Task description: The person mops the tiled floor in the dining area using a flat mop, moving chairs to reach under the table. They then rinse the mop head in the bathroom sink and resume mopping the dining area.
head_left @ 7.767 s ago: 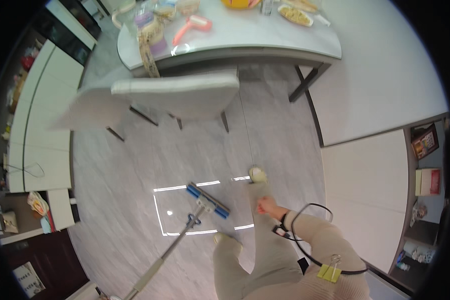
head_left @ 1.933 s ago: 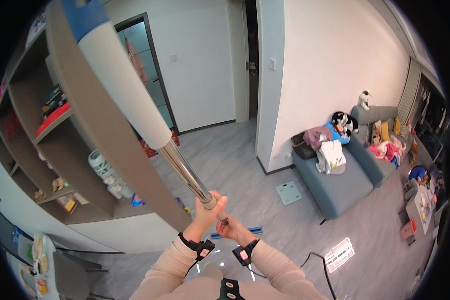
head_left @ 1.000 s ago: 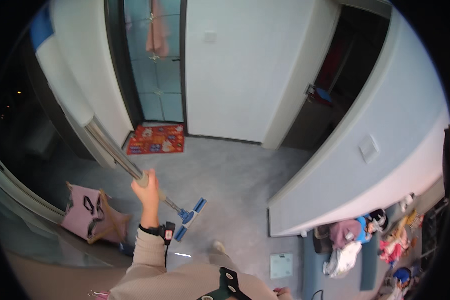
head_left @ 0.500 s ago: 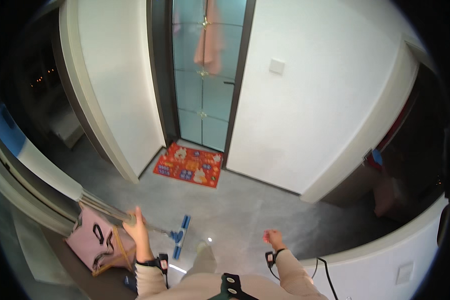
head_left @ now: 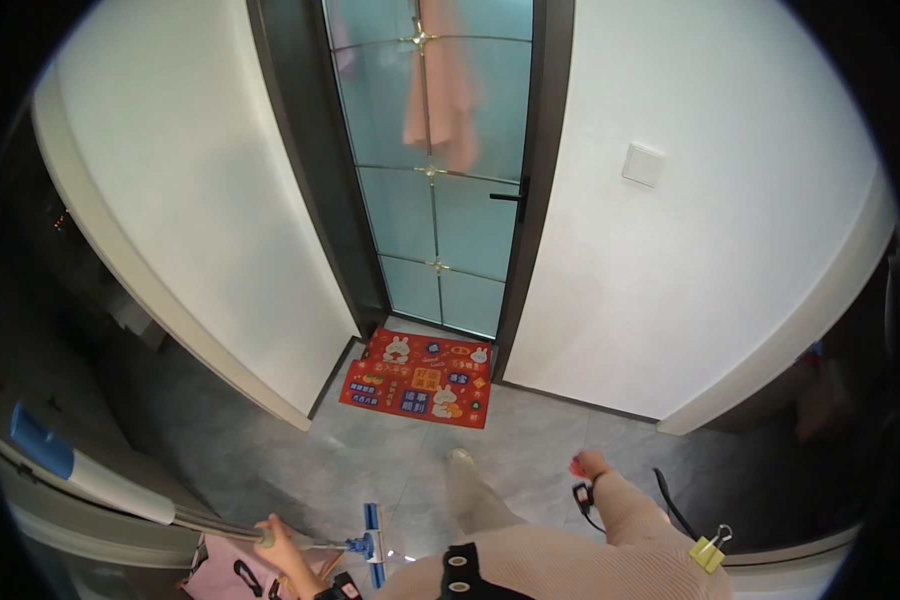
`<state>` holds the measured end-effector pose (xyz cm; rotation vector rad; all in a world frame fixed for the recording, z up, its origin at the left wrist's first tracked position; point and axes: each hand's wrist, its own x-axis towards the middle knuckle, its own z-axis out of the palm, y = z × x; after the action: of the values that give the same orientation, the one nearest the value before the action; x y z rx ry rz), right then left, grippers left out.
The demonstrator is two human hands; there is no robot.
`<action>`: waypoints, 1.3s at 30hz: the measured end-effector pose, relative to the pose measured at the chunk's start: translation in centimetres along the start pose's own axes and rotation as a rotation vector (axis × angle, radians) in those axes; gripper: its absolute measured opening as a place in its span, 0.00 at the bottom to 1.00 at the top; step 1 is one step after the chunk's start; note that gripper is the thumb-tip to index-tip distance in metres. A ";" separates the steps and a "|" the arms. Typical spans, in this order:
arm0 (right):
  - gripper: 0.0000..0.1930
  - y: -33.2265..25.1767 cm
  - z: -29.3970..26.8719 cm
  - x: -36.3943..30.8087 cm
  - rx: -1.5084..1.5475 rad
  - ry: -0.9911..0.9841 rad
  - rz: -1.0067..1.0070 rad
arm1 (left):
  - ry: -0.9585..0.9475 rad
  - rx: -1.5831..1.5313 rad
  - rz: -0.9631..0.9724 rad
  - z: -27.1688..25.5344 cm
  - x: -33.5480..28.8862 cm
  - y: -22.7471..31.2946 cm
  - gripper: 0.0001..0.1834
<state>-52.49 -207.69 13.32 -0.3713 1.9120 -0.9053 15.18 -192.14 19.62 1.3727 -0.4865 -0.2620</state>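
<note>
My left hand [head_left: 280, 558] is closed around the metal pole of a mop [head_left: 215, 526], low at the left. The near end of its handle is white with a blue tip [head_left: 42, 442]. Its narrow blue head [head_left: 373, 545] rests by the floor, just right of that hand. On the other side of my body, my right hand [head_left: 589, 465] hangs with its fingers curled. Something reddish shows at the fingers, too small to make out. A black band with a small box sits at each wrist.
A red patterned doormat [head_left: 416, 380] lies before a frosted glass door [head_left: 432, 230] with a black handle. White walls flank it, with a switch plate [head_left: 643, 165] on the right. Dark doorways open at both sides. A pink bag [head_left: 215, 572] stands under the mop pole.
I have moved toward the glass door; it and the doormat look larger and nearer. My left hand and the mop sit lower in view, with the mop still held. A foot has come forward.
</note>
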 end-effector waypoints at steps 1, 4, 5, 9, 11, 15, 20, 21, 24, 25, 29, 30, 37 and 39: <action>0.08 -2.6 2.9 0.6 -0.072 -0.043 -0.108 | 0.067 0.096 -0.038 -0.6 0.9 0.3 0.15; 0.07 -12.8 13.4 1.2 -0.023 -0.224 -0.300 | 0.150 0.245 0.002 -0.4 5.2 1.8 0.15; 0.07 -16.5 16.6 0.6 -0.011 -0.234 -0.363 | 0.235 0.148 -0.024 0.2 6.3 2.1 0.15; 0.10 -34.3 28.6 1.6 0.097 -0.357 -0.744 | 0.263 0.167 0.097 6.4 11.0 4.1 0.15; 0.08 -43.2 33.8 2.7 0.221 -0.194 -0.840 | 0.220 0.221 0.034 9.6 13.3 5.7 0.15; 0.17 -57.2 40.1 7.1 0.665 0.027 -0.559 | 0.208 0.198 0.045 17.8 16.8 7.6 0.15; 0.17 -63.8 42.1 14.0 0.899 0.275 -0.392 | 0.056 0.109 0.047 27.6 21.2 6.2 0.14; 0.15 -64.1 42.0 15.6 0.917 0.197 -0.473 | 0.005 0.096 0.037 29.7 22.3 5.8 0.13; 0.11 -63.5 41.9 18.9 0.901 0.126 -0.612 | -0.109 0.053 -0.033 37.1 26.2 4.3 0.13; 0.11 -63.0 41.5 19.9 0.811 0.149 -0.662 | -0.129 0.073 -0.059 40.2 26.8 3.7 0.14; 0.10 -61.3 40.3 22.2 0.557 0.271 -0.718 | -0.357 0.083 -0.098 51.9 31.1 2.2 0.12; 0.10 -61.0 40.0 22.7 0.515 0.306 -0.732 | -0.418 0.057 -0.121 54.1 32.0 1.8 0.12; 0.10 -61.4 38.6 25.1 0.462 0.339 -0.828 | -0.696 -0.030 -0.147 66.4 36.0 -0.6 0.11; 0.10 -62.7 38.3 25.5 0.457 0.339 -0.736 | -0.747 -0.052 -0.092 69.3 36.4 -1.2 0.13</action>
<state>-39.56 -282.02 32.29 -0.6931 1.7939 -1.9498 14.10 -269.21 33.23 1.2185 -1.0233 -0.8701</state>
